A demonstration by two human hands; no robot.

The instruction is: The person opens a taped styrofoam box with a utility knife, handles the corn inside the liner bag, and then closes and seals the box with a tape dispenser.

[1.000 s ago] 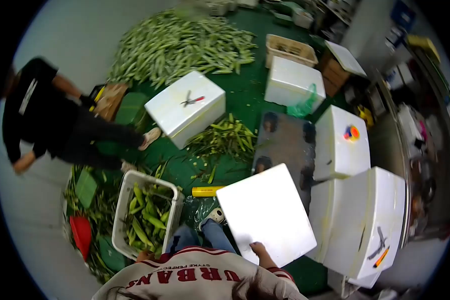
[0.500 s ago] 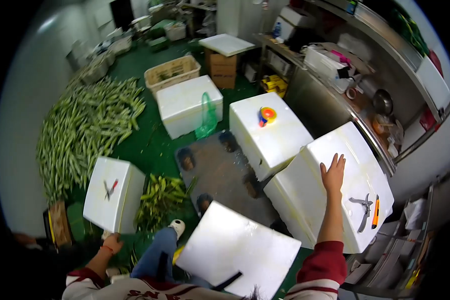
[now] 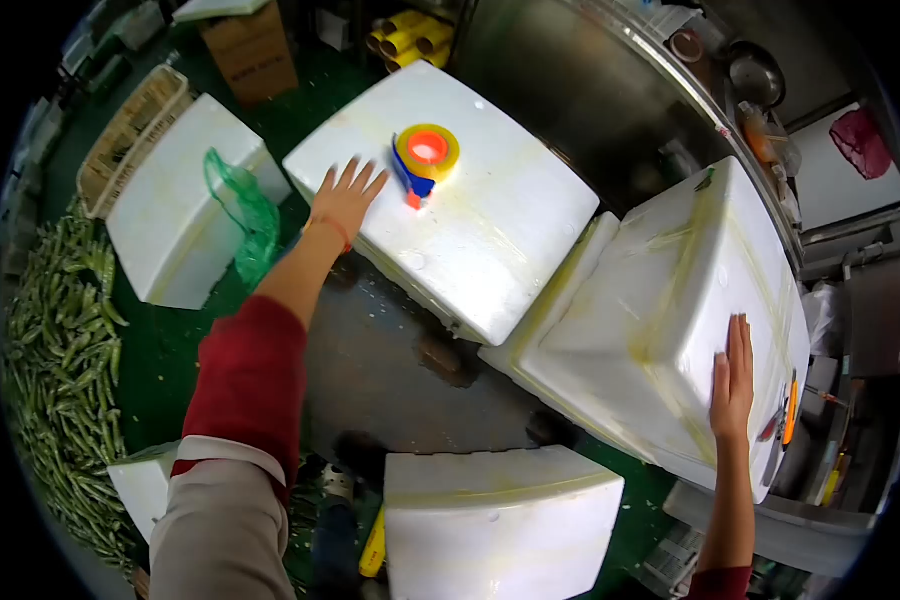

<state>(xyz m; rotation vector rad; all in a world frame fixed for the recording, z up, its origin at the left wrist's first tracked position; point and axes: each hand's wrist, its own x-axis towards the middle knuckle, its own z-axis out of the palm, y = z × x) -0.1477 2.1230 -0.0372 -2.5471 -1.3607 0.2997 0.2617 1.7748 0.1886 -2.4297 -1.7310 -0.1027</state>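
Note:
My left hand [image 3: 346, 203], fingers spread, is over the near left edge of a white foam box [image 3: 490, 215]. Just to its right on that lid sits a tape dispenser [image 3: 427, 150] with yellow tape and a blue and orange handle. My right hand [image 3: 734, 382] lies with straight fingers against a taped foam box [image 3: 660, 300] at the right and holds nothing. Beside it on that box are an orange cutter [image 3: 791, 408] and grey pruning shears, partly hidden. Another foam box [image 3: 500, 520] stands at the bottom centre.
A dark pallet [image 3: 380, 370] lies on the green floor between the boxes. At the left are heaped green corn cobs [image 3: 60, 390], a beige crate [image 3: 130, 140] and a foam box [image 3: 190, 205] with a green bag [image 3: 250, 220]. A metal bench edge [image 3: 670, 75] runs along the right.
The view has swung right and closer to the boxes. My left hand has come up from the smaller box at the left to the box with the tape. My right hand stays on the right box.

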